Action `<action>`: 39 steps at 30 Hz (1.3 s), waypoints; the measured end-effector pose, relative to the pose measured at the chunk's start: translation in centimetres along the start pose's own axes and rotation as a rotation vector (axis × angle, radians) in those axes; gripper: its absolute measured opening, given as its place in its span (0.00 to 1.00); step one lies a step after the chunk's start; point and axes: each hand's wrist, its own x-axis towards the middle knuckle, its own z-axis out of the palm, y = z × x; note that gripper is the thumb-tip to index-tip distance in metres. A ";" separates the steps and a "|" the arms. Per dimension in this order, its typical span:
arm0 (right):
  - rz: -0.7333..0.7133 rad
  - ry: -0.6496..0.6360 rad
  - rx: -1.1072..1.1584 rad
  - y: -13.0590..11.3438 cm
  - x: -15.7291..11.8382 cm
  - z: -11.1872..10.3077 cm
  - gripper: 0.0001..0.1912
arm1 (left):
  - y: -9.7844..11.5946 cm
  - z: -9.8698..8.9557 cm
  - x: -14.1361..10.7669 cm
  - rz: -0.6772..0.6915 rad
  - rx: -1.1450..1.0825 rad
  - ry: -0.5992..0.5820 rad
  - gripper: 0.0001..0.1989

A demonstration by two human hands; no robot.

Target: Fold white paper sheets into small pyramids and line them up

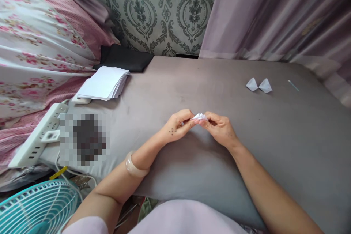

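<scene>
White paper (201, 116), folded, pointed, between left hand (177, 126) and right hand (221, 128), both pinching it, above grey cloth (170, 84), beyond its near edge.

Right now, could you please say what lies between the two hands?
The head view shows a folded white paper, held by left hand and right hand.

Little piece of folded white paper (201, 116), pinched at one end by the left hand (178, 126) and at the other by the right hand (220, 128). It's creased into a few layers, kinda bunched together, with pointy bits poking up along the far side. Near edge is partly covered, so tbh I can't make out the full shape or whether it's touching anything underneath.
</scene>
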 end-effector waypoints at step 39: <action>0.120 0.122 -0.420 2.4 0.3 -0.5 0.08 | -3.5 0.2 0.6 -0.292 0.186 0.106 0.05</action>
